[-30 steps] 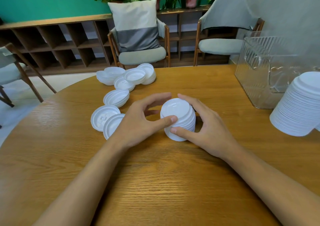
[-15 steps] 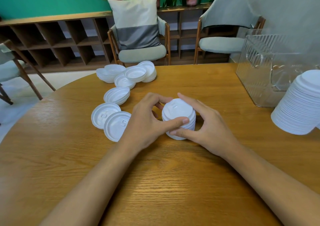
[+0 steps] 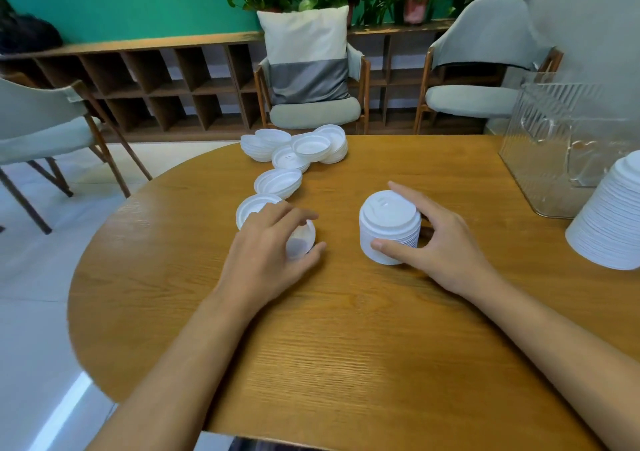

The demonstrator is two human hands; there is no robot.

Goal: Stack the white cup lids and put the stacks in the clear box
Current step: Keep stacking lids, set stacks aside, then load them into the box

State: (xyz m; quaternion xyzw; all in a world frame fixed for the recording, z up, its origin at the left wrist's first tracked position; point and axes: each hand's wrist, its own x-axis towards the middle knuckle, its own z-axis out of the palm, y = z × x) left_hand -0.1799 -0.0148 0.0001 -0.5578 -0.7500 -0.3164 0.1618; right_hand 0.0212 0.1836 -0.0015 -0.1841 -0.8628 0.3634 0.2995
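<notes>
1. I am seeing loose lids (image 3: 294,147) lying in a heap well beyond the left hand (image 3: 270,256). A small pile (image 3: 278,182) and one flat lid (image 3: 251,208) are trailing back from the heap toward its fingers, all on the table (image 3: 346,346).
2. The left hand is grasping a single lid (image 3: 304,237) that is lying on the table. Its fingers are curling over the far rim and its thumb is pressing the near edge.
3. Between the two hands, a short stack (image 3: 386,222) of lids is standing upright on the table. The right hand (image 3: 450,246) is gripping it, with the thumb on the near side and the forefinger arching round the far rim.
4. To the right of the right hand, a tall stack (image 3: 616,215) of lids is sitting at the edge of my view. Just beyond it the clear box (image 3: 540,159) is standing on the table, well apart from both hands.
</notes>
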